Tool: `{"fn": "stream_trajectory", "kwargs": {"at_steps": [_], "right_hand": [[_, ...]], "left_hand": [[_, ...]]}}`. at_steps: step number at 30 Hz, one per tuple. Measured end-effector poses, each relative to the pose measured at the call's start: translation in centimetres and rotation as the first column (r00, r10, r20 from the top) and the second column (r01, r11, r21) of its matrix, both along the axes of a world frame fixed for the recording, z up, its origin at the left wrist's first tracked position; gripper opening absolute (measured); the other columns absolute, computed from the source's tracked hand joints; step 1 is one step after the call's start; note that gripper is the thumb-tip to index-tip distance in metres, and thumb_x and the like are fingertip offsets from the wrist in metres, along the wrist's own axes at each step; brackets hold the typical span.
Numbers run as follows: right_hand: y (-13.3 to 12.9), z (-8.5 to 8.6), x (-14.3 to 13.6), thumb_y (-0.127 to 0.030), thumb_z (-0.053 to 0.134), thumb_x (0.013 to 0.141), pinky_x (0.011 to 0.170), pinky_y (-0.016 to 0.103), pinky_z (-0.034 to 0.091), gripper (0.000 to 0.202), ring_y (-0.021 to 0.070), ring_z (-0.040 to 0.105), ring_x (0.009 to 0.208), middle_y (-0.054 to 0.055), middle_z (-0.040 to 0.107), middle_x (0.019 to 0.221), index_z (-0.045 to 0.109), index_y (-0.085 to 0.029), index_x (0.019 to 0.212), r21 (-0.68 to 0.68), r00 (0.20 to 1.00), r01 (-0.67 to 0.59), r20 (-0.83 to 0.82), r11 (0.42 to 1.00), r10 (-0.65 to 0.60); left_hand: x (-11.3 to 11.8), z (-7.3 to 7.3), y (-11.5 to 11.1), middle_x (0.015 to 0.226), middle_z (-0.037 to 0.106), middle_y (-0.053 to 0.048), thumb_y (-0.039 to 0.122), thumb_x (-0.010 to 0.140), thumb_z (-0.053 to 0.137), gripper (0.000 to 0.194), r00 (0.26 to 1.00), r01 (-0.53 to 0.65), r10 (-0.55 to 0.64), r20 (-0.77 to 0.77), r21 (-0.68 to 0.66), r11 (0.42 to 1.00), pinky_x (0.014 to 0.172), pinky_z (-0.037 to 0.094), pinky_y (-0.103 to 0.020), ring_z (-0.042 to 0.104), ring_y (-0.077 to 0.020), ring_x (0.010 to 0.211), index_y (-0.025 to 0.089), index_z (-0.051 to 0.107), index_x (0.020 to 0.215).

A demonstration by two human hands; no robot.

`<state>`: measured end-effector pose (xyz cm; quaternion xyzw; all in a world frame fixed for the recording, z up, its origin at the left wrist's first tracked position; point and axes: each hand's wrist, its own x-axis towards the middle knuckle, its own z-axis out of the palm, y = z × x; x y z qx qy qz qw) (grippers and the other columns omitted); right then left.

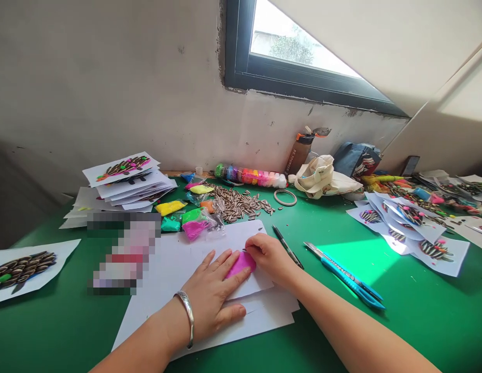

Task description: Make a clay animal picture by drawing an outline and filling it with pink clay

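My left hand (215,290), a silver bangle on its wrist, lies flat with fingers apart on sheets of white paper (167,290). Between its fingers shows a flat patch of bright pink clay (240,264) on the top sheet. At the upper right edge of the pink patch, my right hand (266,254) is closed in a pinch. A small dark tip that looks like a sunflower seed (244,249) pokes out from its fingertips; the rest is hidden. A loose pile of sunflower seeds (239,203) lies beyond the paper.
Bags of coloured clay (194,223) lie behind the paper. To the right are a black pen (286,246) and a blue utility knife (344,274). Stacked seed pictures (128,176) stand left, others (410,223) right. A tape roll (285,197) and bottle (299,153) are near the wall.
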<state>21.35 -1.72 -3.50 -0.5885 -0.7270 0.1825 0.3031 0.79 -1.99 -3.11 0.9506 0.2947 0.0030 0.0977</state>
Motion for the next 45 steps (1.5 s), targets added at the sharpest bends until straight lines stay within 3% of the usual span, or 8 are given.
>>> {"fn": "stream_trajectory", "kwargs": {"at_steps": [5,9,15,19,28,34,45], "right_hand": [[0.1,-0.2,0.0,-0.006,0.053,0.082,0.068,0.024,0.04,0.017,0.0141,0.053,0.074,0.002,0.06,0.076,0.063,-0.017,0.076,-0.012,1.0,-0.023,0.009,1.0,0.023],[0.1,-0.5,0.2,-0.006,0.054,0.083,0.068,0.024,0.039,0.016,0.0139,0.053,0.074,0.001,0.059,0.076,0.064,-0.018,0.078,-0.006,0.997,-0.075,0.019,0.997,0.075],[0.4,-0.7,0.1,-0.006,0.053,0.083,0.068,0.024,0.039,0.017,0.014,0.053,0.074,0.002,0.059,0.076,0.065,-0.017,0.078,-0.001,0.998,-0.062,0.012,0.998,0.062],[0.7,-0.3,0.1,-0.006,0.054,0.082,0.067,0.023,0.039,0.018,0.0138,0.054,0.073,0.001,0.059,0.073,0.066,-0.018,0.077,-0.032,0.992,-0.121,0.017,0.992,0.122],[1.4,-0.1,-0.3,-0.007,0.055,0.081,0.068,0.023,0.039,0.017,0.0141,0.055,0.074,0.001,0.061,0.073,0.067,-0.018,0.077,-0.043,0.993,-0.112,0.036,0.993,0.114],[1.3,-0.1,-0.3,-0.007,0.054,0.083,0.068,0.023,0.039,0.017,0.0139,0.055,0.074,0.001,0.061,0.074,0.066,-0.018,0.077,-0.042,0.993,-0.115,0.028,0.992,0.116],[1.1,-0.3,-0.2,-0.007,0.054,0.083,0.067,0.023,0.038,0.017,0.0133,0.053,0.072,0.0,0.059,0.072,0.065,-0.018,0.075,-0.023,0.99,-0.139,0.025,0.99,0.14]], "left_hand": [[0.0,0.2,-0.1,0.154,0.021,-0.005,0.056,0.084,0.05,0.072,1.0,-0.022,0.022,0.013,-0.009,1.0,0.112,0.014,-0.052,0.019,-0.0285,0.14,0.037,0.018,0.145],[0.0,0.0,-0.1,0.155,0.017,-0.006,0.059,0.084,0.047,0.072,0.999,-0.038,0.038,0.003,-0.006,0.999,0.113,0.011,-0.051,0.013,-0.0301,0.141,0.032,0.022,0.146],[0.0,-0.1,0.0,0.153,0.021,-0.004,0.062,0.086,0.041,0.07,0.999,-0.024,0.024,-0.022,0.005,1.0,0.112,0.012,-0.051,0.018,-0.0288,0.14,0.032,0.02,0.146],[0.0,0.0,0.0,0.153,0.022,-0.005,0.061,0.085,0.044,0.071,1.0,-0.016,0.017,-0.014,0.014,1.0,0.112,0.014,-0.051,0.019,-0.0288,0.14,0.032,0.02,0.146],[-0.1,-0.2,-0.1,0.153,0.02,-0.009,0.057,0.081,0.054,0.077,0.999,-0.044,0.043,0.029,0.032,0.999,0.112,0.016,-0.05,0.018,-0.0294,0.14,0.031,0.022,0.146],[-0.1,-0.3,-0.1,0.153,0.021,-0.009,0.06,0.082,0.049,0.079,0.999,-0.039,0.039,0.031,0.012,0.999,0.113,0.014,-0.049,0.016,-0.0279,0.141,0.022,0.022,0.146],[-0.4,0.0,0.4,0.154,0.018,-0.009,0.065,0.085,0.038,0.078,1.0,0.008,-0.007,0.011,-0.05,0.999,0.113,0.013,-0.051,0.014,-0.0293,0.141,0.021,0.018,0.147]]}}
